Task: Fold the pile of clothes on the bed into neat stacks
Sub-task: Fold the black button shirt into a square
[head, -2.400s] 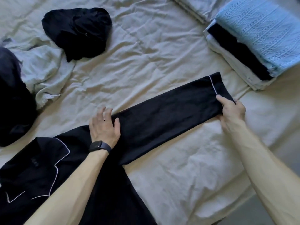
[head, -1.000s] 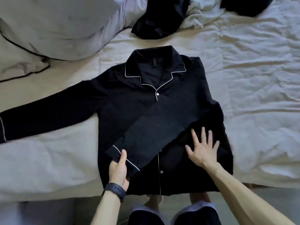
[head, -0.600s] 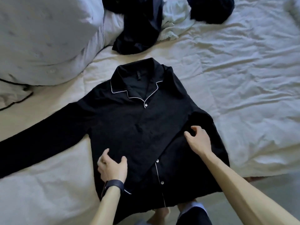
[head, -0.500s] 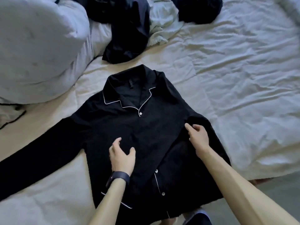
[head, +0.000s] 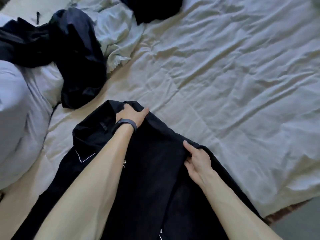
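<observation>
A black pyjama shirt (head: pixel 152 179) with white piping lies front-up on the bed, its right sleeve folded across its front. My left hand (head: pixel 131 115), with a dark wristband, grips the shirt at its right shoulder by the collar. My right hand (head: pixel 197 160) pinches the shirt's right side edge lower down, fingers curled into the cloth. The fabric between both hands is lifted into a ridge. My forearms hide much of the shirt's front.
A heap of unfolded clothes lies at the upper left: dark garments (head: pixel 76 54), a pale blue one (head: pixel 114 32) and another black one (head: pixel 155 9). A white pillow (head: pixel 19 122) is at the left. Wrinkled sheet (head: pixel 233 84) spreads right; the bed edge (head: pixel 285 212) is lower right.
My left hand moved from the shirt's middle up to the right shoulder and gripped it. My right hand stayed on the shirt's right edge. The view swung right and closer.
</observation>
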`<action>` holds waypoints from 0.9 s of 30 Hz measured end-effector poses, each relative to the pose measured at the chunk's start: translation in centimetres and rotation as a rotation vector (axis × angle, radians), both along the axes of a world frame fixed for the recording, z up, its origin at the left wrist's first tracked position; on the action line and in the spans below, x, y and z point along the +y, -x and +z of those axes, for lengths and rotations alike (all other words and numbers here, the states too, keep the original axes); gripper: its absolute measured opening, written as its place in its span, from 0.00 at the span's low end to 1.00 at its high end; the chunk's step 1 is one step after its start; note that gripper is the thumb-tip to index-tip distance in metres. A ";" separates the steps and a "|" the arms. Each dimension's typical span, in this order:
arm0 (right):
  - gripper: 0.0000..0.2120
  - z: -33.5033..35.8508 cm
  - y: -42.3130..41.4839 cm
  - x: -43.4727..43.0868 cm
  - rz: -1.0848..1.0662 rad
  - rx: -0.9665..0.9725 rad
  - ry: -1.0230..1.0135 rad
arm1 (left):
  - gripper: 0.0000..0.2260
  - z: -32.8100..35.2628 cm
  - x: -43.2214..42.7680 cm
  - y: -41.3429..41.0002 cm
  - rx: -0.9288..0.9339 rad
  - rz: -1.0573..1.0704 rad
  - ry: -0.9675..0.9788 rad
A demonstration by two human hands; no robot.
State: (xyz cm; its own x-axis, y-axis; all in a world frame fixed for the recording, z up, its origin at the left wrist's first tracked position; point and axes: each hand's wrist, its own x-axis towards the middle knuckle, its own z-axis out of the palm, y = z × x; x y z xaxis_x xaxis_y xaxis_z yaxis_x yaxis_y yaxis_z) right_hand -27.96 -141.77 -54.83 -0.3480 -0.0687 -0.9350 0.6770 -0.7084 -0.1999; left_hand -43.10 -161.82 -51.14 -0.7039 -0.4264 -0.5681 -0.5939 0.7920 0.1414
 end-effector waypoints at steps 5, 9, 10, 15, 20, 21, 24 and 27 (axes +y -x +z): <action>0.08 -0.1 0.1 1.7 -0.005 0.015 0.063 | 0.20 -1.2 -1.7 3.3 -0.198 0.044 -0.176; 0.13 0.4 -0.2 1.4 0.108 0.068 -0.014 | 0.12 -1.5 -2.1 3.7 -0.090 0.299 -0.521; 0.12 0.5 -0.1 1.2 0.106 0.064 -0.045 | 0.11 -1.6 -2.0 3.7 -0.074 0.310 -0.541; 0.06 0.2 0.3 1.6 -0.054 0.041 -0.087 | 0.03 -2.1 -0.5 4.1 -0.014 0.384 -0.713; 0.12 0.0 0.6 1.5 0.051 0.048 -0.142 | 0.03 -3.0 0.7 4.2 0.001 0.265 -0.644; 0.14 0.0 0.8 1.4 0.101 0.037 -0.163 | 0.03 -3.1 0.8 4.3 0.009 0.281 -0.628; 0.12 -0.4 1.0 1.1 0.148 0.028 -0.220 | 0.10 -3.2 0.6 4.4 0.030 0.377 -0.664; 0.17 -0.8 1.1 0.9 0.021 0.002 -0.254 | 0.15 -3.6 0.0 4.0 0.108 0.498 -0.728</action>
State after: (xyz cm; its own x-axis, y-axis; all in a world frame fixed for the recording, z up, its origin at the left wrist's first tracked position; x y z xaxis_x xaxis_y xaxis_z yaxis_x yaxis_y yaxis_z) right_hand -29.05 -140.87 -55.68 -0.3511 0.1611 -0.9224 0.6903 -0.6210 -0.3713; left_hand -47.11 -161.79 -54.74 -0.5985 -0.2562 -0.7591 -0.7999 0.1374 0.5843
